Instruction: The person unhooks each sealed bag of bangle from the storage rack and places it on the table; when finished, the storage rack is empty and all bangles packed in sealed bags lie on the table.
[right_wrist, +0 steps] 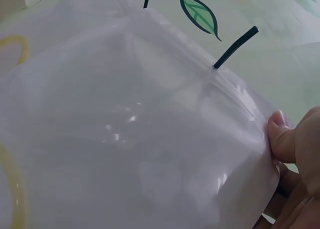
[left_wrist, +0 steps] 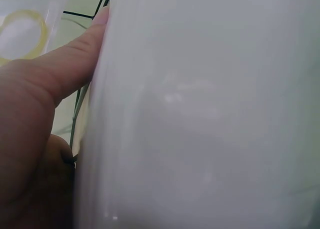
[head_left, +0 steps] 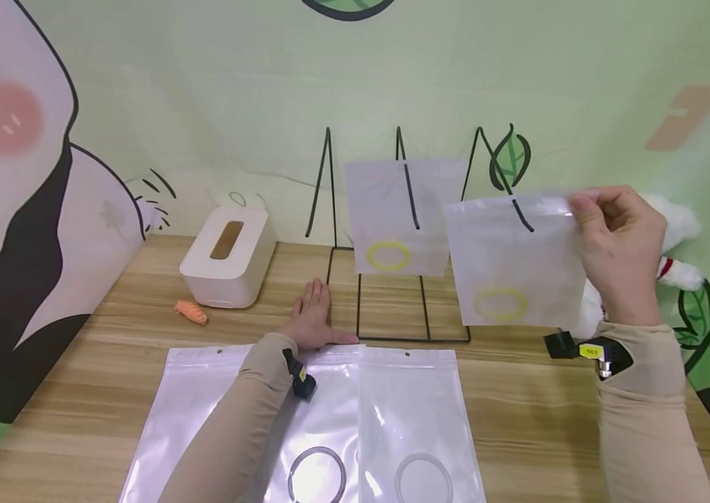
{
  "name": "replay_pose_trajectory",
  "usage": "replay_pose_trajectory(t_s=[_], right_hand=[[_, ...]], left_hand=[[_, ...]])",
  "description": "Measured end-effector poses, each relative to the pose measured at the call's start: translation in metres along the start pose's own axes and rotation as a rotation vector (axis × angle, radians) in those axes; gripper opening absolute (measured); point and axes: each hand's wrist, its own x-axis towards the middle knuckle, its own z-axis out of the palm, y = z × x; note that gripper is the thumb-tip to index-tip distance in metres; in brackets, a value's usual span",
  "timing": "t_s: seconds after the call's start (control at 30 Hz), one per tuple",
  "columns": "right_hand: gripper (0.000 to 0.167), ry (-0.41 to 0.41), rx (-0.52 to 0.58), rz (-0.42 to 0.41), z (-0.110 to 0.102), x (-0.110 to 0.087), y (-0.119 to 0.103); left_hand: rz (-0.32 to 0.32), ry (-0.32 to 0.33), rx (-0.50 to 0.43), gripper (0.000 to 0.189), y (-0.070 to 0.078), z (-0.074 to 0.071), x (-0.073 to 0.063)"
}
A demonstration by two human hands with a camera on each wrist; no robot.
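My right hand (head_left: pixel 622 244) pinches the upper right corner of a frosted zip bag (head_left: pixel 521 258) with a yellow ring in it. This bag hangs on the right hook of a black wire display rack (head_left: pixel 414 340); in the right wrist view the hook tip (right_wrist: pixel 237 46) pokes through its top edge. A second frosted bag (head_left: pixel 402 206), also with a yellow ring, hangs on the middle hook. The left hook (head_left: pixel 319 183) carries nothing. My left hand (head_left: pixel 311 318) rests with fingers extended at the rack's front left base. Pale plastic (left_wrist: pixel 200 114) covers much of the left wrist view.
Larger zip bags lie along the table front; one (head_left: pixel 323 412) shows a grey ring, another (head_left: pixel 408 405) a pale ring. A white tissue box (head_left: pixel 229 279) and a small orange object (head_left: pixel 191 312) sit at left. White plush (head_left: pixel 676 223) is behind my right hand.
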Motion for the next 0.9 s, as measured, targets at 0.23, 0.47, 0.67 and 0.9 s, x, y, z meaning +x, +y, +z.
replay_pose_trajectory(t_s=[0.23, 0.47, 0.67, 0.9], right_hand=[[0.022, -0.013, -0.017, -0.011, -0.006, -0.007, -0.001], [0.013, -0.017, -0.021, -0.008, -0.011, -0.014, -0.008], [0.014, -0.02, -0.031, -0.018, -0.016, -0.02, -0.012], [0.015, -0.004, -0.053, -0.06, -0.02, -0.025, -0.017]], left_hand=[[0.0, -0.003, -0.003, 0.131, 0.0, 0.001, -0.002], [-0.003, -0.001, 0.015, 0.13, 0.003, -0.001, -0.004], [0.005, 0.01, 0.019, 0.128, 0.007, -0.003, -0.007], [0.001, 0.019, 0.029, 0.128, 0.006, -0.002, -0.006]])
